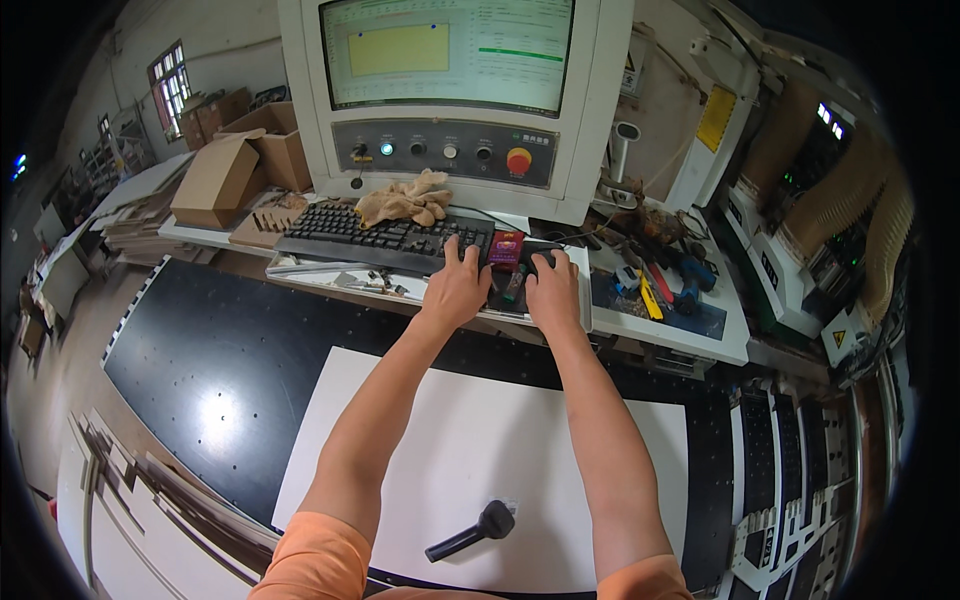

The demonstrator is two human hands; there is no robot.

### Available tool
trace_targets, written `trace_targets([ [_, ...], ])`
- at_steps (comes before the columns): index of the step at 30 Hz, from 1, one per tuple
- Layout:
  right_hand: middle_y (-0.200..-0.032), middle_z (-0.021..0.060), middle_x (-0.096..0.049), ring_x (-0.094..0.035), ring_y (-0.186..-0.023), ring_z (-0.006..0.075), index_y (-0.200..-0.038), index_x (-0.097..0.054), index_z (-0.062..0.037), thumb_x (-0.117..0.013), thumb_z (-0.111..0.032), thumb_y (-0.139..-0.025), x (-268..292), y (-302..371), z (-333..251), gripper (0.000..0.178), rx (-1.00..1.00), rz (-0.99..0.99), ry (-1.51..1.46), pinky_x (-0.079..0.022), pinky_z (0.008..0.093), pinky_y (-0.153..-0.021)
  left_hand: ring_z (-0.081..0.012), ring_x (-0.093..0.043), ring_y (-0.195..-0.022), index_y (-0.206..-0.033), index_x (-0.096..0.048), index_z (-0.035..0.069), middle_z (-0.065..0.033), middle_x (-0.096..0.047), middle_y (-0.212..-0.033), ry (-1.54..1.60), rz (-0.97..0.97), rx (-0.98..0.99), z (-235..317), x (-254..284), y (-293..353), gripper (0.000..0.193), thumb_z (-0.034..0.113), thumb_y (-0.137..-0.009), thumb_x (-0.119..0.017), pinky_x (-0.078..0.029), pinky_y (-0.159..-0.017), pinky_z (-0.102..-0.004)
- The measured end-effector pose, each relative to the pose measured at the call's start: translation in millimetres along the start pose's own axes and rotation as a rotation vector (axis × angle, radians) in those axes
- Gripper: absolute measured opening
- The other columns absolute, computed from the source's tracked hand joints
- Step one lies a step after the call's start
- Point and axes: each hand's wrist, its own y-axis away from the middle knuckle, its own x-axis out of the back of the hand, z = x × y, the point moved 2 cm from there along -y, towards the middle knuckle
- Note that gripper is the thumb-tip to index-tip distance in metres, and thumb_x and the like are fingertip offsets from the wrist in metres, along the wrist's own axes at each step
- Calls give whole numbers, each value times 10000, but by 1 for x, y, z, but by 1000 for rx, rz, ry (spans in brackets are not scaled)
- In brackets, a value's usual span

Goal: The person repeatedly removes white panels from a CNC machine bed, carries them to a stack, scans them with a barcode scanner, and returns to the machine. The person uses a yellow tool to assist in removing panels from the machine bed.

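Observation:
My left hand [458, 287] lies over the right end of a black keyboard [365, 236], its fingers stretched out on the keys. Beside it, my right hand [554, 292] curves over a dark computer mouse [541, 256], which the fingers mostly hide. Between the hands sits a small red-purple packet [507, 250]. A beige work glove [405, 200] rests on the back of the keyboard. Above stands a lit monitor [445, 55] with a yellow rectangle on screen. Under my forearms, a black handheld barcode scanner [472, 530] lies on a white panel [460, 440].
Control buttons and a red knob [518, 161] sit below the monitor. Cardboard boxes [215, 180] stand at the left. Tools, including a yellow cutter [650, 296], lie at the right near a white scanner [624, 148]. A black machine table [200, 350] supports the panel; board offcuts [150, 510] lean at lower left.

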Motion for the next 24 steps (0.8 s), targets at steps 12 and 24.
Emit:
trace_targets([
  [12,-1379,223,-444,-446,-1270,412,-1344,-474,32,-696,-160,-882,11,0,-1,548,144,307,-137,-406,506,-1053,-482,-670,-789,-991,-606,17,-339,-482,-1325,-227,-48,-91,27,18,-1,295,311,-981,-596,-577,-686,-513],
  [24,-1509,205,-373,-327,-1405,426,-1352,-468,47,-671,-249,-914,65,347,111,566,-89,-274,-106,-294,512,-1170,-405,-696,-837,-1018,-623,-90,-260,-668,-945,-191,-1051,7,96,60,333,800,682,-814,-677,-576,-747,-476],
])
